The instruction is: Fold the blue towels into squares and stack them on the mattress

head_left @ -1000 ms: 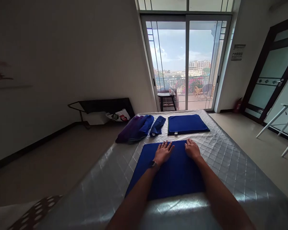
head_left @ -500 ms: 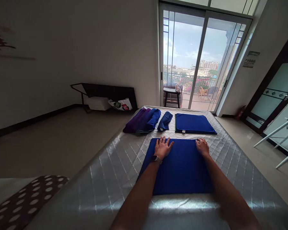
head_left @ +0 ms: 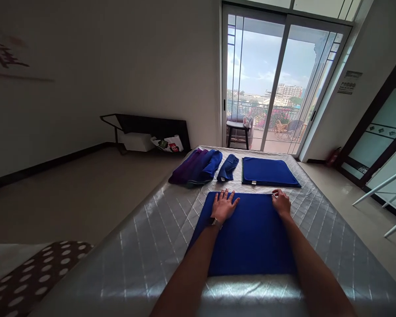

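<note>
A folded blue cloth (head_left: 251, 237) lies flat on the quilted silver-grey mattress cover (head_left: 145, 246). My left hand (head_left: 223, 207), with a watch on its wrist, rests flat on the cloth's far left part, fingers spread. My right hand (head_left: 281, 201) is at the far right corner, thumb and fingers pinching its edge, where a small pale bit shows. Beyond my hands lie a second folded blue cloth (head_left: 269, 171) with a white tag, a small rolled blue cloth (head_left: 229, 167) and a loose heap of purple and blue cloths (head_left: 194, 167).
Brown polka-dot fabric (head_left: 36, 277) is at the lower left. Against the wall stands a low black frame (head_left: 152, 124) with a white box (head_left: 137, 142) and a bag (head_left: 169, 144). Past the bed are sliding glass doors (head_left: 277, 83) and, at right, a white-legged table (head_left: 379, 189).
My right hand has curled in more tightly at the cloth's far right corner. My left hand stays flat in place. The view has shifted slightly.
</note>
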